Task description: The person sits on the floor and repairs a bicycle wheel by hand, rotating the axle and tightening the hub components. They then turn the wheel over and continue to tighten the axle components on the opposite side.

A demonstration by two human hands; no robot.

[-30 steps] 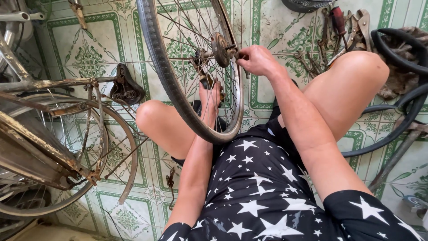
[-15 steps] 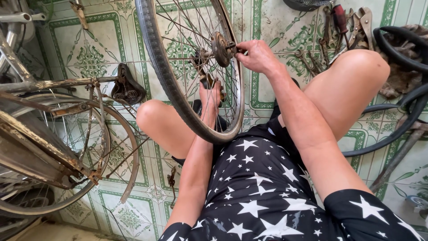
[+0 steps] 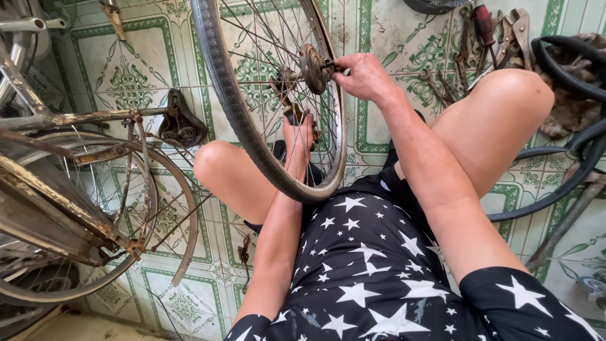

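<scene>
Barely anything has shifted since a moment ago: my right hand (image 3: 363, 76) stays at the axle end, fingertips pinched on the small nut there, just beside the rusty hub (image 3: 314, 68). My left hand (image 3: 298, 132) reaches through from the far side of the bicycle wheel (image 3: 252, 126), fingers curled by the spokes; what it grips I cannot tell. The wheel stands upright between my knees, tyre resting near my lap. Risk as I judge it: a slipping pinch could drop the nut onto the patterned tiles (image 3: 126, 82), or the wheel could tip. Beyond my right hand lie pliers and wrenches (image 3: 499, 31); no packages, labels or signs show anywhere.
</scene>
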